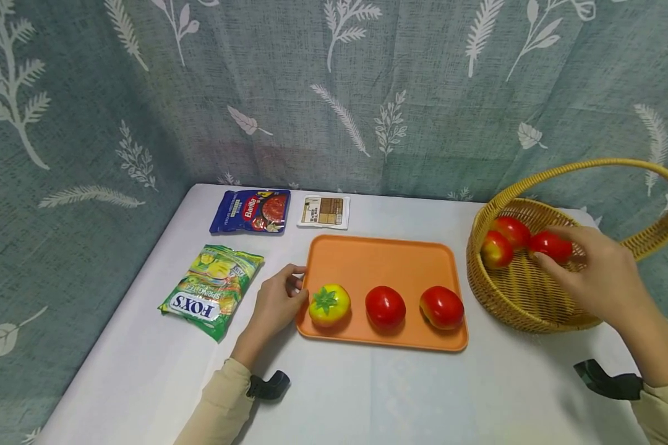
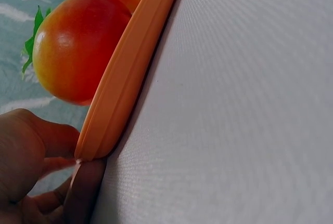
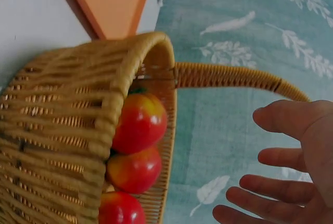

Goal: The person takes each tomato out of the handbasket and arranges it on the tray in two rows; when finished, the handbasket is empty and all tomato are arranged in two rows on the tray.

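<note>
My left hand (image 1: 278,301) is at the left edge of an orange tray (image 1: 378,259). In the left wrist view its thumb and fingers pinch the tray's rim (image 2: 112,115). Three tomatoes lie along the tray's near side: a yellowish one (image 1: 329,305) with a green leafy top, a red one (image 1: 385,308) and another red one (image 1: 442,307). My right hand (image 1: 603,272) is over the wicker basket (image 1: 495,300), fingers spread and apart from the tomatoes in the right wrist view. Inside the basket lie three tomatoes, including a red one (image 1: 552,247) beneath the hand.
A green Fox's bag (image 1: 211,287) lies left of the tray. Behind are a blue Barilla pouch (image 1: 250,211) and a small white-and-brown packet (image 1: 324,212). The basket's tall handle (image 1: 601,163) arches over its opening. A patterned curtain (image 1: 289,93) hangs behind the white table (image 1: 334,395).
</note>
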`<state>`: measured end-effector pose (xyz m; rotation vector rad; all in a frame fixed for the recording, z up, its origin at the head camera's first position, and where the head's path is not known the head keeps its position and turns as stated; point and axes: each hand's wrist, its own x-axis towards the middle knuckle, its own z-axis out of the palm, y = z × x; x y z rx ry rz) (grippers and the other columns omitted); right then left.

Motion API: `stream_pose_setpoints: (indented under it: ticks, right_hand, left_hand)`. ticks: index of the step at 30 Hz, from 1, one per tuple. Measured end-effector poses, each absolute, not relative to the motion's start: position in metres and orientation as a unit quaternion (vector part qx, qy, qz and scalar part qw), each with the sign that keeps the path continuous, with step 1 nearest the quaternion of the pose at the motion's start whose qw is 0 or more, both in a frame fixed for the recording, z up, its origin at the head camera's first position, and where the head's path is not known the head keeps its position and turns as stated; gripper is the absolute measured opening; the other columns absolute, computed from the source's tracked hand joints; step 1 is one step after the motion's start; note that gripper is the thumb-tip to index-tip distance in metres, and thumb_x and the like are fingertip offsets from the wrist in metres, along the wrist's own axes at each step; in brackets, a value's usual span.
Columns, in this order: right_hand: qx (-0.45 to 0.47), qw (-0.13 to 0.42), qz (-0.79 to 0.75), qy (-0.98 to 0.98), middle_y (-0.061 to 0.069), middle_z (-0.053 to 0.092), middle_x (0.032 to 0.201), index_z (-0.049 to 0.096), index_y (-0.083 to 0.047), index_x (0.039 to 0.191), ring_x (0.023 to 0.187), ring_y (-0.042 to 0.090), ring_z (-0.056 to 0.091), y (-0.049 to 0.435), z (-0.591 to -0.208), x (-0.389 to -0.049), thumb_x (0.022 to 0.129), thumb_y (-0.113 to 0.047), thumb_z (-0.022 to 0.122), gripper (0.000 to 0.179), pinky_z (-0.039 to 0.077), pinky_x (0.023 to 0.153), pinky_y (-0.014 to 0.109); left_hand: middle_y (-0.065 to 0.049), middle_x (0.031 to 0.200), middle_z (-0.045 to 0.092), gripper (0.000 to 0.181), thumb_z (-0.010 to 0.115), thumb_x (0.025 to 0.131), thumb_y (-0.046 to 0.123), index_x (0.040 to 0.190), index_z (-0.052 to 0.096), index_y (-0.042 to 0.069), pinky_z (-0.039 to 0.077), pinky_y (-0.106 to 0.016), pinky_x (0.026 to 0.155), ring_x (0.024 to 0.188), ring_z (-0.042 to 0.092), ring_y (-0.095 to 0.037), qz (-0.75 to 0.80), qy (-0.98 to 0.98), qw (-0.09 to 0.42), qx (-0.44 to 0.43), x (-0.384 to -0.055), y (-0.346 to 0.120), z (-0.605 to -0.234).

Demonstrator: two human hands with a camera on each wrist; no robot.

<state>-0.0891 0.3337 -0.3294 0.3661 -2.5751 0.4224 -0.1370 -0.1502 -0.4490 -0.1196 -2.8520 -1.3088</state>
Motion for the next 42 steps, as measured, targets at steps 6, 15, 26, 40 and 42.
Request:
stream_pose_setpoints:
  ticks: [6, 15, 26, 40, 42]
  right_hand:
    - [0.099, 0.220, 0.159, -0.957, 0.031, 0.065, 0.109, 0.064, 0.010, 0.117, 0.091, 0.047, 0.062, 0.345, -0.331, -0.099, 0.077, -0.009, 0.082, 0.047, 0.049, 0.072, 0.027]
    - [0.042, 0.155, 0.160, -0.974, 0.037, 0.058, 0.119, 0.059, 0.011, 0.124, 0.106, 0.057, 0.052, 0.354, -0.333, -0.108, 0.086, -0.018, 0.076, 0.050, 0.038, 0.085, 0.071]
    - [0.017, 0.108, 0.149, -0.983, 0.042, 0.054, 0.120, 0.056, 0.011, 0.128, 0.103, 0.059, 0.051, 0.363, -0.329, -0.124, 0.091, -0.028, 0.071, 0.056, 0.036, 0.083, 0.071]
    - [0.007, 0.020, 0.149, -0.989, 0.046, 0.051, 0.119, 0.047, 0.015, 0.133, 0.105, 0.059, 0.050, 0.381, -0.334, -0.144, 0.093, -0.035, 0.068, 0.067, 0.039, 0.082, 0.070]
    - [0.002, 0.013, 0.148, -0.989, 0.046, 0.051, 0.119, 0.047, 0.015, 0.133, 0.105, 0.059, 0.050, 0.384, -0.336, -0.147, 0.093, -0.037, 0.068, 0.069, 0.039, 0.082, 0.070]
  left_hand:
    - [-0.001, 0.088, 0.063, 0.040, 0.072, 0.084, 0.007, 0.123, 0.066, 0.010, 0.046, -0.029, 0.064, 0.073, 0.056, -0.016, -0.417, -0.908, 0.001, -0.038, -0.138, -0.150, -0.450]
    - [-0.001, 0.087, 0.063, 0.039, 0.071, 0.084, 0.007, 0.122, 0.066, 0.011, 0.045, -0.030, 0.064, 0.072, 0.056, -0.016, -0.415, -0.909, 0.003, -0.039, -0.137, -0.152, -0.449]
    - [-0.001, 0.088, 0.062, 0.039, 0.071, 0.084, 0.007, 0.123, 0.066, 0.011, 0.045, -0.030, 0.064, 0.073, 0.056, -0.016, -0.418, -0.908, 0.003, -0.035, -0.138, -0.153, -0.449]
    - [-0.001, 0.087, 0.062, 0.039, 0.072, 0.084, 0.007, 0.122, 0.066, 0.010, 0.045, -0.029, 0.063, 0.072, 0.056, -0.016, -0.418, -0.908, 0.002, -0.036, -0.137, -0.152, -0.451]
    - [-0.001, 0.087, 0.062, 0.039, 0.072, 0.084, 0.007, 0.122, 0.066, 0.011, 0.045, -0.030, 0.063, 0.072, 0.056, -0.016, -0.418, -0.907, 0.004, -0.036, -0.137, -0.151, -0.451]
